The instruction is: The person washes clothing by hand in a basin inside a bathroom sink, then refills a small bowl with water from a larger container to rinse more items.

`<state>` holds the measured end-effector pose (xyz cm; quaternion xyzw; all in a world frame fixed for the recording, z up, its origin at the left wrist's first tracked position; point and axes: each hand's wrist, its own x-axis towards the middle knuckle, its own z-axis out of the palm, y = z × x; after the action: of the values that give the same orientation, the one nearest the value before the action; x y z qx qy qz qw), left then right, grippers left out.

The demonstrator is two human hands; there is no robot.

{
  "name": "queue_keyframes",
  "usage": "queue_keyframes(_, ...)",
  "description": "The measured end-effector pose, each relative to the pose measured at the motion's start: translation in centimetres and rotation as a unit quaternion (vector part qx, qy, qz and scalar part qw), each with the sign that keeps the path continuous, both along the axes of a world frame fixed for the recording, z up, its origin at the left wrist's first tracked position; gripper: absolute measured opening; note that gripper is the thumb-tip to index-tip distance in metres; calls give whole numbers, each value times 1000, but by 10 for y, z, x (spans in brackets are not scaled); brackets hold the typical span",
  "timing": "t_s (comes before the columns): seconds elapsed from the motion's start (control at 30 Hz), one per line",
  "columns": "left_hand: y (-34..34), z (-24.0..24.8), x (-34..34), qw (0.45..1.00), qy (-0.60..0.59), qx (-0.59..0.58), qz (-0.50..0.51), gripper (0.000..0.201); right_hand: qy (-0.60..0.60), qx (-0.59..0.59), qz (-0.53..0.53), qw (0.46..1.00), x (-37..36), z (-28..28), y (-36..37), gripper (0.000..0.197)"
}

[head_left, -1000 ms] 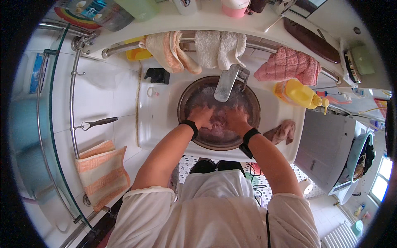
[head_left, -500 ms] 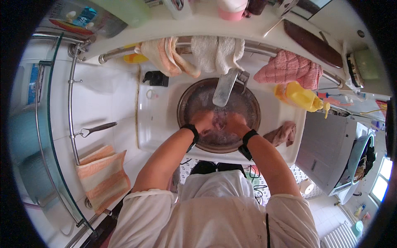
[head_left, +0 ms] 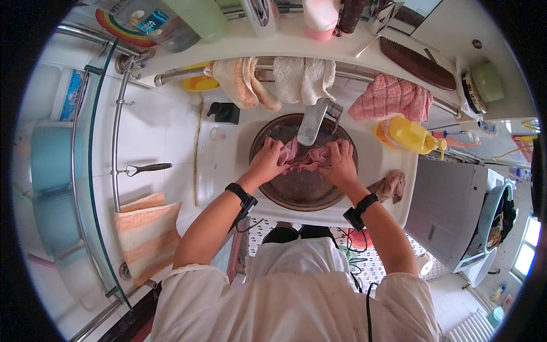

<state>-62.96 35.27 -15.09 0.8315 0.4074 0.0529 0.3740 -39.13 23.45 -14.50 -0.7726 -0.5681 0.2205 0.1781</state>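
A wet pinkish cloth (head_left: 307, 159) is stretched between my two hands, over a round brown basin (head_left: 302, 196) of water set in the white sink. My left hand (head_left: 269, 162) grips the cloth's left end, fingers curled into it. On the other side, my right hand (head_left: 341, 163) is closed on the right end. Just above the cloth's middle hangs the flat metal faucet (head_left: 312, 126). What kind of garment or rag the cloth is, I cannot tell.
On the sink's right rim lie a brownish cloth (head_left: 388, 186) and a yellow pump bottle (head_left: 407, 135). A black dispenser (head_left: 223, 113) stands at the back left. Towels hang from a rail (head_left: 348, 73) below a shelf holding bottles and a comb (head_left: 416, 64). A washing machine (head_left: 441, 205) stands at right.
My hands were together low in the basin water. They have risen and moved apart, and the cloth has come up spread between them. The view has shifted slightly.
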Motion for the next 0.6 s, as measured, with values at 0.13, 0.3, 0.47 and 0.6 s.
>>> queue_keyframes(0.13,-15,19,-8,996,19,47,-71,58,-21,56,89,994,-1,9,-17,67)
queue_keyframes(0.3,-17,-10,-23,985,31,34,-163,63,110,-20,55,992,-2,10,-25,65)
queue_keyframes(0.47,-23,5,9,971,157,151,-103,83,-148,-34,77,985,-5,-5,-19,78)
queue_keyframes(0.6,-20,3,16,955,213,162,-132,97,-154,-96,121,976,-11,-4,-2,92)
